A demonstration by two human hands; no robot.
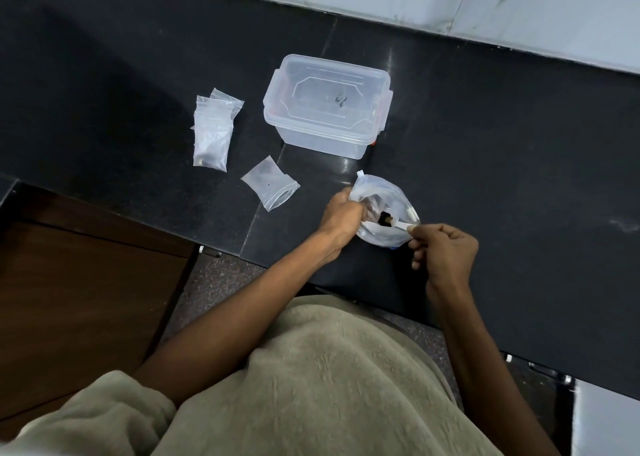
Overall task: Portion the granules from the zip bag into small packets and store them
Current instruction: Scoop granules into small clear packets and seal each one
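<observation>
The clear zip bag [384,192] stands open on the black counter, with dark granules [384,219] showing inside. My left hand [341,218] grips the bag's left rim. My right hand [446,251] pinches the handle of a small white spoon [401,226] whose bowl reaches into the bag among the granules. One empty small packet [272,188] lies flat to the left of the bag. Further left lies a pile of small packets [213,133], the front one with dark granules at its bottom.
A lidded clear plastic box [327,105] stands behind the bag near the white tiled wall [519,8]. The black counter [519,178] ends at a front edge near my body; a brown wooden surface [86,282] lies lower left.
</observation>
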